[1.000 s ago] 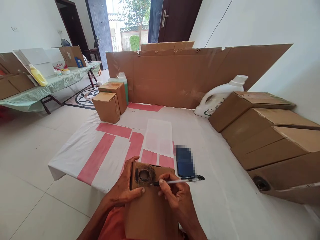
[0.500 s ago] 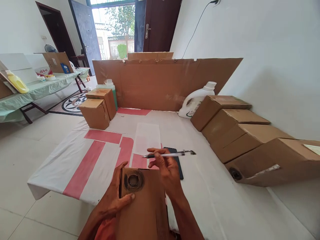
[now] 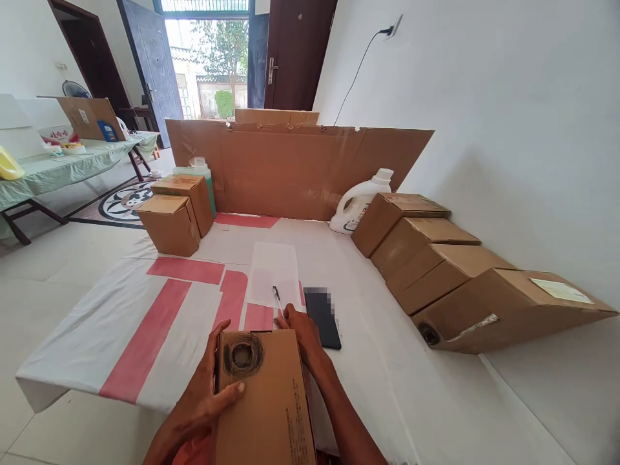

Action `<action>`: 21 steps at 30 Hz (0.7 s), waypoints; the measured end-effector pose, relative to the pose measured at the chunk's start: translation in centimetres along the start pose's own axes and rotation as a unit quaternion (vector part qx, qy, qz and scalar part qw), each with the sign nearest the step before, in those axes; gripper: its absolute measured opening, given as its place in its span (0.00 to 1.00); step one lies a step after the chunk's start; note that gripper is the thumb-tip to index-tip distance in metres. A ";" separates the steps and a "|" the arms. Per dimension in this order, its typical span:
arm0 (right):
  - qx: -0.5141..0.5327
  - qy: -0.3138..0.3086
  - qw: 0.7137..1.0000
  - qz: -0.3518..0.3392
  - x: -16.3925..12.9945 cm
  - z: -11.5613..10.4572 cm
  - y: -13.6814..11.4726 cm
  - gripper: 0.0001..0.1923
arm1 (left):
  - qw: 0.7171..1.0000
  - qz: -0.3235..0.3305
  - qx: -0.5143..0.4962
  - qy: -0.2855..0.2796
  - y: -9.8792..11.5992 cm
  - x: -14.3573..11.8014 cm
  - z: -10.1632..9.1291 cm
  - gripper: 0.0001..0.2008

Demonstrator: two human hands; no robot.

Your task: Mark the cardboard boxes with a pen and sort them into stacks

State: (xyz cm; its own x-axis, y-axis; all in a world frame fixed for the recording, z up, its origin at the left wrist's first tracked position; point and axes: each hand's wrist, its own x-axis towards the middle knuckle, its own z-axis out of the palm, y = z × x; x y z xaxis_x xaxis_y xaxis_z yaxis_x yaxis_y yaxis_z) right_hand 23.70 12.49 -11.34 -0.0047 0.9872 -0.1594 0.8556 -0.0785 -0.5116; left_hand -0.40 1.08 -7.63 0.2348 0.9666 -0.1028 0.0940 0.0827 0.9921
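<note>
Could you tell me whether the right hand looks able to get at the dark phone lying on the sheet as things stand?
Probably yes: the right hand, holding a pen, sits just left of the phone, with only bare sheet between them.

A white sheet with red stripes covers the floor; at its far-left corner stand two small brown cardboard boxes, along its right edge four leaning cardboard cartons, mid-sheet a black phone.
</note>
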 end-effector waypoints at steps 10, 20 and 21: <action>-0.037 0.146 0.967 0.207 -2.6 -2.4 3.5 0.29 | 1.000 -0.007 -0.024 -0.004 -0.2 0.1 0.2 0.52; 0.275 0.105 0.937 0.186 -3.0 -3.7 6.3 0.18 | 0.999 0.003 -0.019 0.027 -0.8 -0.1 0.3 0.53; 0.310 0.096 0.930 0.173 -3.7 -3.9 6.4 0.19 | 0.999 0.002 -0.026 0.030 -0.6 -0.1 0.5 0.53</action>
State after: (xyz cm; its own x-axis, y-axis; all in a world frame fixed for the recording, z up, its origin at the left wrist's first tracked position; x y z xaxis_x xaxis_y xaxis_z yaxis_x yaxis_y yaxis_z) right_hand 31.17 8.85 -10.74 0.3585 0.8902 -0.2809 0.3262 -0.4014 -0.8558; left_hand -0.03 0.78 -8.27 0.1767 0.9796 -0.0953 0.0422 0.0892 0.9951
